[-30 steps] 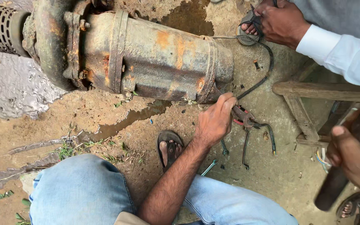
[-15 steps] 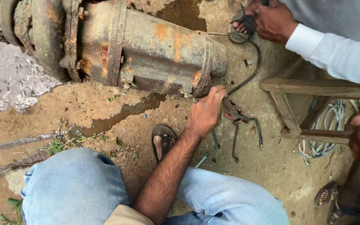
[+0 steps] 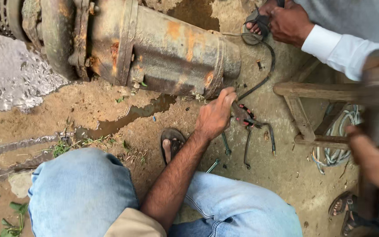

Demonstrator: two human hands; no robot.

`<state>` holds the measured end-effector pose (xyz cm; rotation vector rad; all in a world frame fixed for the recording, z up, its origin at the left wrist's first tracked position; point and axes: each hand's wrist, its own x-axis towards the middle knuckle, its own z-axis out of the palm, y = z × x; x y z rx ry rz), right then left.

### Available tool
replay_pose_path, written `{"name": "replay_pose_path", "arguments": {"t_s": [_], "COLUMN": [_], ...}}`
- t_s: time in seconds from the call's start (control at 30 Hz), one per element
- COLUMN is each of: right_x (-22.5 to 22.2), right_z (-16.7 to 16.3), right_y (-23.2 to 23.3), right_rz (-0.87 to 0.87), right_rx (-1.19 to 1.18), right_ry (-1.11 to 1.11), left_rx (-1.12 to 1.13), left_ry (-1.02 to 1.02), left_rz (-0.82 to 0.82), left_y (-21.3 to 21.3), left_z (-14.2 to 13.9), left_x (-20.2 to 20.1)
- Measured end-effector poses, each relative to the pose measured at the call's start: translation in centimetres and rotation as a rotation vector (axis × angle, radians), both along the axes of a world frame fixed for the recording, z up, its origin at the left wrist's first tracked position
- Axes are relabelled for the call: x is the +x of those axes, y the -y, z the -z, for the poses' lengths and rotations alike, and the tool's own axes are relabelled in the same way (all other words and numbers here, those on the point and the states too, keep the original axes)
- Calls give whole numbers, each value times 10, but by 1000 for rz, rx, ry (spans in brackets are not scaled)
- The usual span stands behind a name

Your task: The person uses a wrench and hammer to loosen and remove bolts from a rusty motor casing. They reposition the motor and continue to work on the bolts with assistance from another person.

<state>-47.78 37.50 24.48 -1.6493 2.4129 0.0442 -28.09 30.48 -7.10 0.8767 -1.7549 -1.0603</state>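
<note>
While the pliers (image 3: 244, 116) are still gripped by the closed left hand (image 3: 216, 118) beside the pump (image 3: 172, 48), a blurred handle (image 3: 376, 118) is clasped, raised higher, by the right hand (image 3: 373, 162).

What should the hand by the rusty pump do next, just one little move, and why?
Probably lift the pliers clear of the ground. The left hand has its grip closed on their red-and-black handles, but they lie on the dirt among other loose tools, right beside the black cable at the end of the rusty pump.
</note>
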Motion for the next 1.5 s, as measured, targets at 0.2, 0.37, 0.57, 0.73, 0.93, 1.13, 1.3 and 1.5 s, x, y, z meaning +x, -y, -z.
{"name": "replay_pose_path", "arguments": {"t_s": [0.2, 0.37, 0.57, 0.73, 0.93, 1.13, 1.3, 1.5], "right_x": [32, 86, 21, 9, 74, 53, 37, 69], "right_z": [6, 55, 5, -14, 73, 66, 13, 91], "right_y": [17, 19, -21, -9, -12, -41, -41, -46], "right_rz": [0, 216, 147, 37, 27, 147, -86, -284], "right_rx": [-410, 878, 83, -313, 512, 387, -255, -175], "right_ry": [155, -47, 40, 71, 138, 168, 85, 80], "left_rx": [25, -30, 112, -84, -67, -98, -37, -105], "left_ry": [71, 106, 289, 139, 199, 169, 194, 247], "left_rz": [38, 81, 228, 50, 97, 105, 141, 156], "left_y": [-3, -1, -4, -6, -6, -12, -13, -8], "left_z": [6, 16, 23, 26, 33, 37, 38, 40], "left_x": [-4, 2, -2, -3, 4, 14, 9, 14]}}
